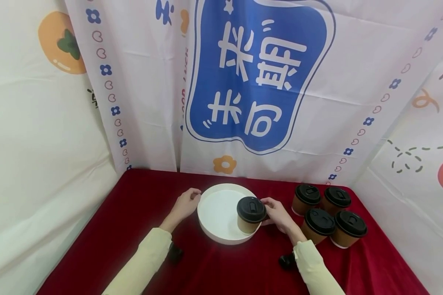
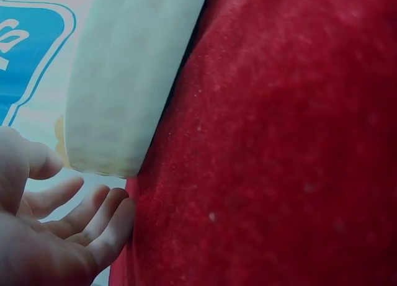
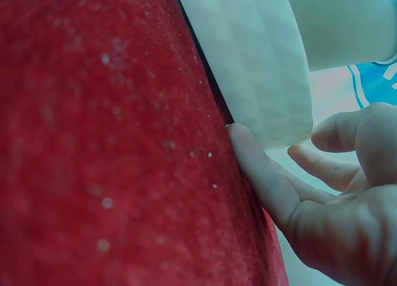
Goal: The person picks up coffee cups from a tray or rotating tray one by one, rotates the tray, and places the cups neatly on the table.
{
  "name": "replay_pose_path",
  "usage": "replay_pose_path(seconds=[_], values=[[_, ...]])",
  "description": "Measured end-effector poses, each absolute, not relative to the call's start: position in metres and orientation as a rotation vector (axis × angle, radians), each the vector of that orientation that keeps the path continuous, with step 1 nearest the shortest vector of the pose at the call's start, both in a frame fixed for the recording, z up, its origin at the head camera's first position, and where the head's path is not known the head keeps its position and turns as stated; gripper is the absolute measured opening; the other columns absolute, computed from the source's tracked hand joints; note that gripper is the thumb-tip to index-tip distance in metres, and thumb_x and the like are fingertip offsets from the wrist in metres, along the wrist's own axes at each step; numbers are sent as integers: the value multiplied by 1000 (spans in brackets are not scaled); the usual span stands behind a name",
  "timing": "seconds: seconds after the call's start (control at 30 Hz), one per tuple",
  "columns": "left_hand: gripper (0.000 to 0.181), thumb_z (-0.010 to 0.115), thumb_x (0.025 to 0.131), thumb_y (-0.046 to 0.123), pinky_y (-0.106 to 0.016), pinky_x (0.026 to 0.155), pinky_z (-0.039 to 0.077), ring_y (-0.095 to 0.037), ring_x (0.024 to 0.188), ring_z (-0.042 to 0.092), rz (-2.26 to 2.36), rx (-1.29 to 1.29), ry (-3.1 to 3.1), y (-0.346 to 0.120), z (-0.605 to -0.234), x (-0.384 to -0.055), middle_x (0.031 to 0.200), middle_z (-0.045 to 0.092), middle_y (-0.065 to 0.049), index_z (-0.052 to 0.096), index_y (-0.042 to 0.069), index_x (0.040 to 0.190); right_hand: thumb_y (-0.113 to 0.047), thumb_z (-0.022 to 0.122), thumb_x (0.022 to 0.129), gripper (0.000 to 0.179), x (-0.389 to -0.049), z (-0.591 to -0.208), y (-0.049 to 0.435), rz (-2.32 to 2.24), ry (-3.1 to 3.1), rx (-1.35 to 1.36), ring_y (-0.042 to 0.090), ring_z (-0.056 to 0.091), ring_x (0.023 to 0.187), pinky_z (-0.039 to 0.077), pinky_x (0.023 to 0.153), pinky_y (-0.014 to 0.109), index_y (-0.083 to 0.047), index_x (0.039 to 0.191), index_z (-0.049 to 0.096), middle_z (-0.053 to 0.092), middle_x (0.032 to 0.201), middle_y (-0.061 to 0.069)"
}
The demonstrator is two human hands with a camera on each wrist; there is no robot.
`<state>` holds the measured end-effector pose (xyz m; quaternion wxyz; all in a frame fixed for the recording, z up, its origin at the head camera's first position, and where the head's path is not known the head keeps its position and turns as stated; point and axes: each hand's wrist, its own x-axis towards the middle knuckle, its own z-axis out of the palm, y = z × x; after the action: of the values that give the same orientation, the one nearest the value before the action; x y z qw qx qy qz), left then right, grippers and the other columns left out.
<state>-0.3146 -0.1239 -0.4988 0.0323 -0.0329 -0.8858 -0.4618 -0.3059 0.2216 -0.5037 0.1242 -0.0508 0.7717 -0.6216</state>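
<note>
A round white tray point(image 1: 218, 217) with a faceted side wall point(image 2: 118, 81) lies on the red cloth. One brown paper cup with a black lid point(image 1: 251, 209) stands upright inside it, near the right edge. My left hand point(image 1: 187, 203) is at the tray's left rim, fingers loosely bent; in the left wrist view a small gap shows between thumb and wall. At the right rim is my right hand point(image 1: 277, 213), partly behind the cup. In the right wrist view its extended fingers point(image 3: 263, 168) lie against the tray's outer wall, and the thumb is close to the rim.
Several lidded paper cups point(image 1: 319, 223) stand grouped at the right of the table, close to my right forearm. Red cloth point(image 1: 133, 229) covers the table. White printed curtains point(image 1: 151, 102) hang behind and on both sides.
</note>
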Motion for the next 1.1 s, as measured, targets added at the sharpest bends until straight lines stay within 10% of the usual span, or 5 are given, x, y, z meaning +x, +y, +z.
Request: replay_pose_path(seconds=[1.1], values=[[30, 49, 101, 24, -44, 92, 53, -26, 105, 62, -1500, -94, -2766, -123, -502, -321, 119, 67, -12, 63, 10, 124, -16, 50, 101, 37, -301, -470, 232, -1652, 2469, -236, 22, 64, 94, 60, 79, 42, -1, 134, 50, 61, 124, 24]])
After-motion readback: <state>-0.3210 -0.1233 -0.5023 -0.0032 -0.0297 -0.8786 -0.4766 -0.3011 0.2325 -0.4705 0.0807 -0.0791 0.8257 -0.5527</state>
